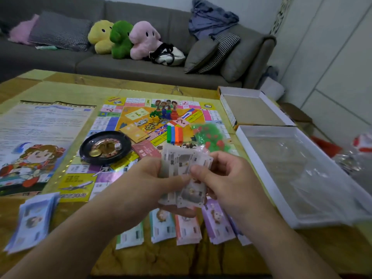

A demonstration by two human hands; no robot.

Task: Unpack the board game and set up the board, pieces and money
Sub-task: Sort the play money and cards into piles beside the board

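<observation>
While both hands grip the wad of grey notes (186, 178), left hand (149, 180) cupping it and right hand (221, 174) pinching its edge, it looks light, limp and slippery, best held by the short ends. Sorted stacks (187, 228) lie just below on the table (181, 258). Beyond sit the board (112, 121), the blurred, probably empty box (302, 178) and the sofa (181, 63).

Beyond your table sits a grey sofa (124, 63) with yellow (100, 36), green (120, 39) and pink (143, 40) plush toys, a black-strapped bag (168, 55), cushions (58, 31) and crumpled blue cloth (210, 18)
</observation>
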